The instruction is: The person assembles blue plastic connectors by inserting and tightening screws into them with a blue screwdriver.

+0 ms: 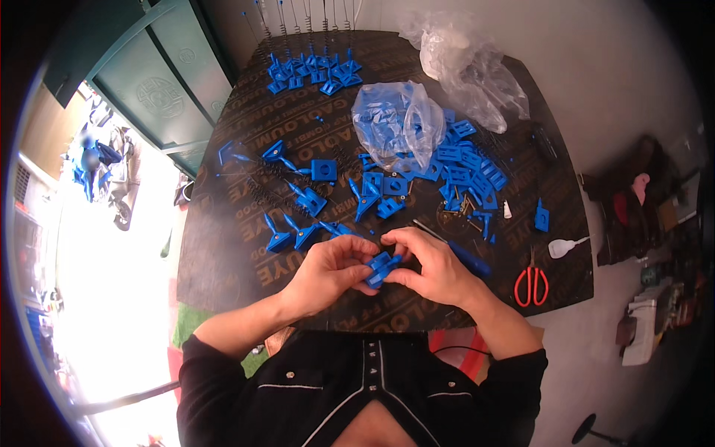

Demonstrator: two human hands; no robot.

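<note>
Close to the table's near edge, my left hand [328,272] and my right hand [436,270] meet over a small blue plastic part [379,270]. The left fingers pinch its block-like body, while my right thumb and fingers grip a narrower blue piece at its right side. Whether the two pieces are joined is hard to see. Just beyond the hands lie several blue brackets with pointed stems, such as one blue bracket [304,235] to the left. A screwdriver [469,257] with a blue handle rests beside my right hand.
Blue blocks spill from a clear plastic bag [406,127] at the table's middle, with loose screws [469,212] nearby. Blue parts with springs [316,71] stand at the far edge. Red-handled scissors [532,286] and a white nozzle-tipped bottle [566,246] lie right. Another clear bag [477,74] is far right.
</note>
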